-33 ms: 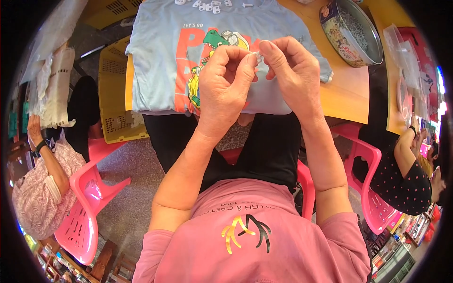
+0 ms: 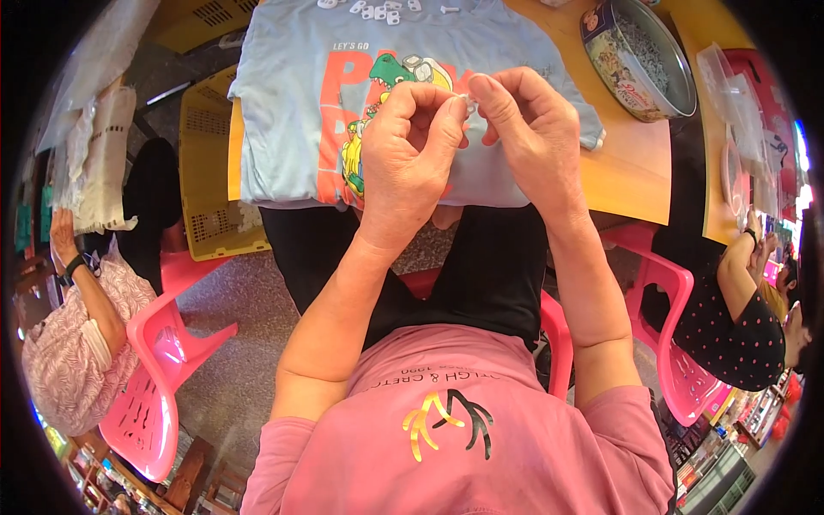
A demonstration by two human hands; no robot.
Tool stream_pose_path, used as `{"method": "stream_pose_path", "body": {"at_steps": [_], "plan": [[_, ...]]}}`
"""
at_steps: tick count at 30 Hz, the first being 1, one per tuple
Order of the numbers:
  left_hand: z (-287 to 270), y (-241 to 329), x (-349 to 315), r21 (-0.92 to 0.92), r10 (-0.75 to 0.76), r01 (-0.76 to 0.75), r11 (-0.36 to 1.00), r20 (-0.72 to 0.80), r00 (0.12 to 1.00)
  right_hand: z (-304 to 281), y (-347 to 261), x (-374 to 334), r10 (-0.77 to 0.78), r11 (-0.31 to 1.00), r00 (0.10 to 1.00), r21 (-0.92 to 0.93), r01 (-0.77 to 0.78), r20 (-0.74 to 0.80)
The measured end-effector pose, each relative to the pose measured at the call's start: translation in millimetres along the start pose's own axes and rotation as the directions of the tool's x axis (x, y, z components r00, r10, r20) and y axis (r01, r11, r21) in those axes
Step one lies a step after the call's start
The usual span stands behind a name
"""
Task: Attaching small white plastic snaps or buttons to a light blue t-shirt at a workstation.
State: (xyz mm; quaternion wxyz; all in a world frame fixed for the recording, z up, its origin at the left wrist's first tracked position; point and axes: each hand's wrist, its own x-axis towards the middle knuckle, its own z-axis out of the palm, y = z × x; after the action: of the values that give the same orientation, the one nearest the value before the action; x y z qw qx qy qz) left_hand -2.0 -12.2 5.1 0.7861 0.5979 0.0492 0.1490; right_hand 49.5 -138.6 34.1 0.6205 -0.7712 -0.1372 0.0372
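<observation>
On the bench lies a blue shirt, above which the right hand curls its fingers, their grip unclear, beside the left hand, whose narrowed fingers pinch a small white piece at their tips.

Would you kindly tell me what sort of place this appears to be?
Probably a shared workroom for light handwork: small white pieces lie on a blue shirt, a round tin holds grey bits, and pink plastic chairs stand around.
</observation>
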Motion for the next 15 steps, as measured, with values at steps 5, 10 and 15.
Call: {"method": "stream_pose_path", "body": {"at_steps": [5,10,15], "plan": [[0.6,1.2,0.2,0.006,-0.008,0.008,1.0,-0.002,1.0,1.6,4.1,0.1,0.015,1.0,1.0,-0.008,-0.015,-0.009],[1.0,1.3,0.3,0.025,0.011,-0.011,1.0,0.001,1.0,3.8,5.1,-1.7,0.004,0.999,1.0,-0.047,-0.006,-0.024],[3.3,-2.3,-0.3,-0.044,0.004,-0.007,0.999,-0.048,0.999,14.1,6.4,-2.7,-0.027,0.998,0.998,-0.052,0.024,-0.06]]}}
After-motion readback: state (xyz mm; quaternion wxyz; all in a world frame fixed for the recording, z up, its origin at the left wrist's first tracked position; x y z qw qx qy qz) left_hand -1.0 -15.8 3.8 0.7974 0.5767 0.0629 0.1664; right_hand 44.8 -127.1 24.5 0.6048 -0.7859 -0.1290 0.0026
